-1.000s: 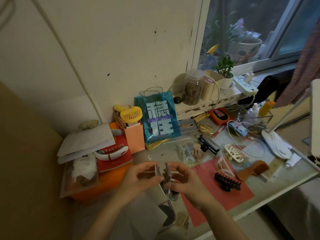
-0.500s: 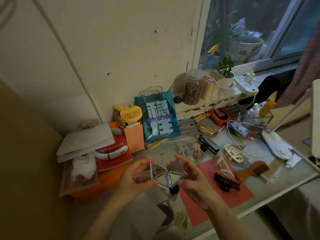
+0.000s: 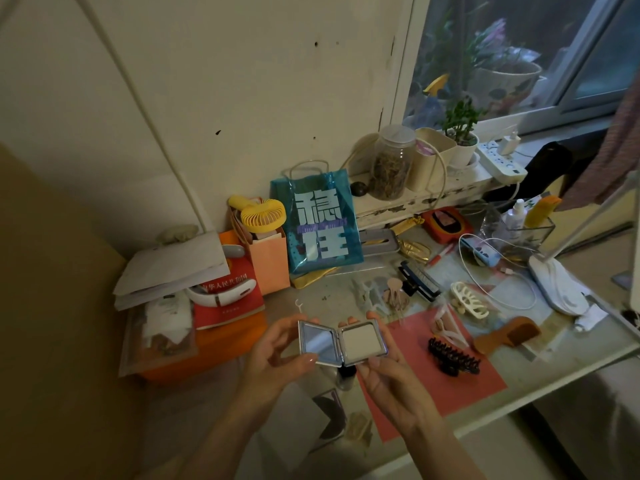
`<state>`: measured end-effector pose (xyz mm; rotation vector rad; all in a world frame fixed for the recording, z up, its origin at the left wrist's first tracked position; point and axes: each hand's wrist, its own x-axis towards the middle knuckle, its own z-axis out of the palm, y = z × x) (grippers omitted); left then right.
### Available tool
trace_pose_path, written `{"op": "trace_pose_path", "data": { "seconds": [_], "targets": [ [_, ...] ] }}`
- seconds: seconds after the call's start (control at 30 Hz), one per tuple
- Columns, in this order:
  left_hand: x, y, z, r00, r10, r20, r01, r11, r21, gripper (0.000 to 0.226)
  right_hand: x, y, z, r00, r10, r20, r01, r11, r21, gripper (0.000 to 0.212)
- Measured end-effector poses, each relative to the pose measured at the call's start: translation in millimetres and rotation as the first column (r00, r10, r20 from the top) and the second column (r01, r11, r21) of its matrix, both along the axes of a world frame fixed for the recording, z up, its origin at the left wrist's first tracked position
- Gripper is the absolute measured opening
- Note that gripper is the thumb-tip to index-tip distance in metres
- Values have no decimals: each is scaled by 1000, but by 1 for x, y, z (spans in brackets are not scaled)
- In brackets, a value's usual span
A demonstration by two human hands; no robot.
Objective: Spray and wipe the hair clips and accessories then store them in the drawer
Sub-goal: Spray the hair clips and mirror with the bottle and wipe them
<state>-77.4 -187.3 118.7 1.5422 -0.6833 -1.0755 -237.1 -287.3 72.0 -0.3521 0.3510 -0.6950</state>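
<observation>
silver compact mirror lies fully open, left hand and right hand each gripping 1 half.

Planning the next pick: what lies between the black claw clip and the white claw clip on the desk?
In the head view, a clear, pale hair clip lies between the black claw clip and the white claw clip, at the red sheet's far edge.

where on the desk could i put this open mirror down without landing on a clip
Best patch: bare red mat in front of the black claw clip, toward the desk edge. A smaller bare strip lies between the teal bag and the mirror. It is crowded from the white clip back to the cable.
</observation>
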Motion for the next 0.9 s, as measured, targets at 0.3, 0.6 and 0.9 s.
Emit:
{"op": "trace_pose_path", "data": {
  "seconds": [0.3,0.6,0.9],
  "targets": [
    [8,5,-9,999,-27,31,28,999,-36,56,-2,0,1,997,55,-55,-59,996,-71,81],
    [19,15,-18,999,-45,21,46,999,-23,63,-19,-9,-4,921,75,-382,-212,920,-329,87],
    [33,35,-39,999,39,-24,-40,998,-39,74,-24,-21,-63,501,-254,-827,-467,726,-505,77]
  ]
}}
